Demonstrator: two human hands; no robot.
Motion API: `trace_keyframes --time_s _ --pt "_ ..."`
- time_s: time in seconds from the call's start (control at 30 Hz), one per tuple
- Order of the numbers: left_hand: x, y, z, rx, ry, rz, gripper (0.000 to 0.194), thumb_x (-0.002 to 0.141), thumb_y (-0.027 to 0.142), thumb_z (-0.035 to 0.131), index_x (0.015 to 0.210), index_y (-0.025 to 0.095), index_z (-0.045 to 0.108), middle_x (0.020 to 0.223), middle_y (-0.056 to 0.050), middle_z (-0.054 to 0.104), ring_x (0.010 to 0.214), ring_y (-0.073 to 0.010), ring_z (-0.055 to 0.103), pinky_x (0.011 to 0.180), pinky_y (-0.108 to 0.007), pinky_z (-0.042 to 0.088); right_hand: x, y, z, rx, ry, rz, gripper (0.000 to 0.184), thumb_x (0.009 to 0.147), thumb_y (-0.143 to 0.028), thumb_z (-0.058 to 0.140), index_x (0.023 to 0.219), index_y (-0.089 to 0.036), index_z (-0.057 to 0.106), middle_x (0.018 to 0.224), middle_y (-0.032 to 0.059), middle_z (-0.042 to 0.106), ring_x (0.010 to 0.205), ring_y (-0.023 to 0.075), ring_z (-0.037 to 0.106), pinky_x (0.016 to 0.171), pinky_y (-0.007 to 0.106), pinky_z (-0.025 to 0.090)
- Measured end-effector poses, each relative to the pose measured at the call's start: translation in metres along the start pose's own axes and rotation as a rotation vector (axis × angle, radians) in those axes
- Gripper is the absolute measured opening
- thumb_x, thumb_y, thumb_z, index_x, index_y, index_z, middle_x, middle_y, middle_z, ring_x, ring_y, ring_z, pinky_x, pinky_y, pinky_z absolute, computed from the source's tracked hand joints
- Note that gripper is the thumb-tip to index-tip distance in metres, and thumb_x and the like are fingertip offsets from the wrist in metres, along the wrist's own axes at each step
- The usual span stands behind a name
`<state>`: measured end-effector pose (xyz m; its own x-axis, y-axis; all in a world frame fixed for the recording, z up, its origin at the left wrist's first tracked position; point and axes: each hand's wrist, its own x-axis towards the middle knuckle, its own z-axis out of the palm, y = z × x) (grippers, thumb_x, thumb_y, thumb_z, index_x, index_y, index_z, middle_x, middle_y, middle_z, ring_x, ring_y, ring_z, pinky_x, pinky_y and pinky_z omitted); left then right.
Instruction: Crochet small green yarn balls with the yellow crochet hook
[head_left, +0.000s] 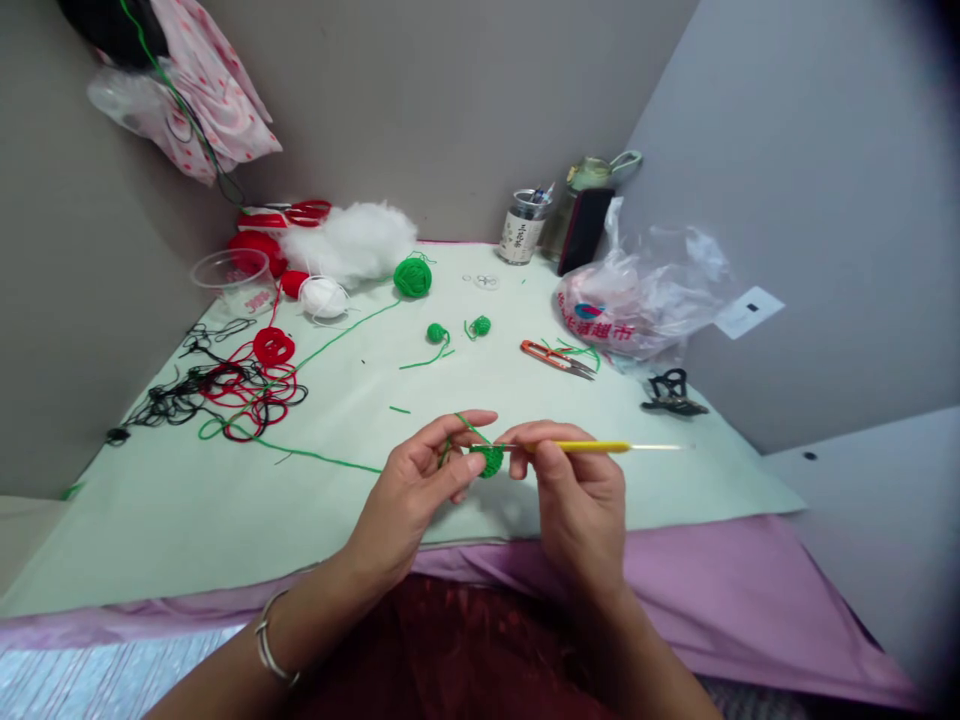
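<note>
Between my two hands is a small round piece of green crochet [490, 461]. My left hand [429, 467] pinches its left edge between thumb and fingers, with green yarn [341, 461] running over the raised index finger. In my right hand [576, 484] is a crochet hook [592, 447] with a yellow handle, held level; its metal tip meets the top edge of the green piece. Whether the tip is inside a stitch I cannot tell. Beyond my hands lie two small green crocheted balls, one on the left [436, 333] and one on the right [481, 326], with yarn tails.
Orange thread snips [559, 358] lie right of centre, near a plastic bag [637, 305] and a black hair clip [674, 393]. Tangled black and red yarn [247, 395] spreads at left. Behind are a green yarn ball [412, 278], white stuffing [352, 243], a pen cup [523, 230] and a phone [586, 231].
</note>
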<state>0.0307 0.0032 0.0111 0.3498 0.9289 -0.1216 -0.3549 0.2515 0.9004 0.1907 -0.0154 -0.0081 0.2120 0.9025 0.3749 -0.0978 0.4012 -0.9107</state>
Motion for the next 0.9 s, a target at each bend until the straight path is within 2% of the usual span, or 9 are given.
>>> trace_keyframes --time_s 0.13,0.23,0.33,0.47,0.57,0.63,0.7,0.8,0.9 --pt "0.0 0.0 -0.004 0.031 0.023 0.027 0.031 0.086 0.031 0.086 0.117 0.029 0.082 0.091 0.001 0.06 0.073 -0.0094 0.047 0.066 -0.021 0.039 0.002 0.0 -0.001 0.127 -0.019 0.067 0.02 0.106 -0.031 0.061 0.098 -0.024 0.078 0.091 0.0017 0.079 0.068 0.0121 0.066 0.068 0.027 0.056" --pt "0.0 0.001 -0.005 0.084 0.041 0.069 0.032 0.086 0.028 0.085 0.117 0.027 0.081 0.088 0.001 0.059 0.072 -0.0094 0.048 0.068 -0.021 0.04 0.0 -0.006 -0.002 0.011 -0.044 0.005 0.022 0.108 -0.026 0.056 0.101 -0.026 0.077 0.093 0.0007 0.079 0.071 0.0115 0.068 0.07 0.026 0.058" --pt "-0.001 -0.001 -0.003 0.183 0.106 0.126 0.03 0.086 0.022 0.082 0.116 0.024 0.08 0.087 0.002 0.06 0.067 -0.0082 0.047 0.069 -0.022 0.044 -0.006 -0.009 -0.003 -0.245 -0.081 -0.181 0.021 0.107 -0.017 0.055 0.108 -0.025 0.075 0.096 0.0018 0.079 0.077 0.013 0.071 0.074 0.027 0.059" --pt "-0.003 -0.005 0.002 0.216 0.198 0.176 0.034 0.083 0.017 0.084 0.116 0.023 0.079 0.087 0.002 0.062 0.066 -0.0068 0.05 0.072 -0.021 0.047 -0.012 -0.001 -0.001 -0.58 -0.161 -0.556 0.026 0.103 -0.011 0.056 0.122 -0.022 0.071 0.103 0.0082 0.079 0.092 0.0194 0.075 0.078 0.033 0.062" --pt "-0.002 -0.005 0.003 0.015 0.102 0.022 0.046 0.081 0.022 0.087 0.126 0.022 0.075 0.077 0.005 0.057 0.055 -0.0038 0.042 0.056 -0.017 0.039 -0.015 0.004 -0.001 -0.783 -0.134 -0.699 0.032 0.099 -0.009 0.063 0.127 -0.023 0.073 0.109 0.0105 0.078 0.097 0.0216 0.075 0.078 0.033 0.063" --pt "0.001 -0.002 0.001 -0.159 -0.005 -0.136 0.049 0.08 0.026 0.09 0.127 0.02 0.076 0.068 0.008 0.05 0.047 -0.0009 0.027 0.046 -0.015 0.028 -0.014 0.003 -0.002 -0.735 -0.094 -0.651 0.032 0.099 -0.009 0.064 0.123 -0.025 0.075 0.107 0.009 0.078 0.096 0.0216 0.075 0.078 0.033 0.063" --pt "0.005 0.002 -0.002 -0.27 -0.051 -0.205 0.044 0.079 0.025 0.091 0.121 0.017 0.079 0.068 0.009 0.048 0.046 0.0012 0.019 0.044 -0.014 0.023 -0.01 0.0 -0.002 -0.536 -0.034 -0.502 0.029 0.101 -0.01 0.06 0.117 -0.026 0.077 0.099 0.0059 0.078 0.087 0.0196 0.074 0.073 0.032 0.061" --pt "0.007 0.007 -0.004 -0.302 -0.015 -0.15 0.041 0.079 0.021 0.091 0.118 0.021 0.081 0.079 0.005 0.056 0.049 0.0018 0.023 0.045 -0.013 0.025 -0.003 -0.005 -0.001 -0.227 -0.004 -0.273 0.024 0.104 -0.014 0.057 0.106 -0.026 0.078 0.09 0.0027 0.076 0.075 0.0161 0.068 0.067 0.03 0.058" --pt "0.004 0.006 -0.003 -0.22 -0.007 -0.099 0.044 0.077 0.022 0.092 0.12 0.026 0.081 0.084 0.003 0.057 0.054 -0.0011 0.033 0.045 -0.013 0.027 0.002 -0.006 0.002 -0.151 -0.088 -0.212 0.02 0.103 -0.018 0.062 0.103 -0.027 0.08 0.094 0.003 0.078 0.08 0.0162 0.07 0.07 0.03 0.058"
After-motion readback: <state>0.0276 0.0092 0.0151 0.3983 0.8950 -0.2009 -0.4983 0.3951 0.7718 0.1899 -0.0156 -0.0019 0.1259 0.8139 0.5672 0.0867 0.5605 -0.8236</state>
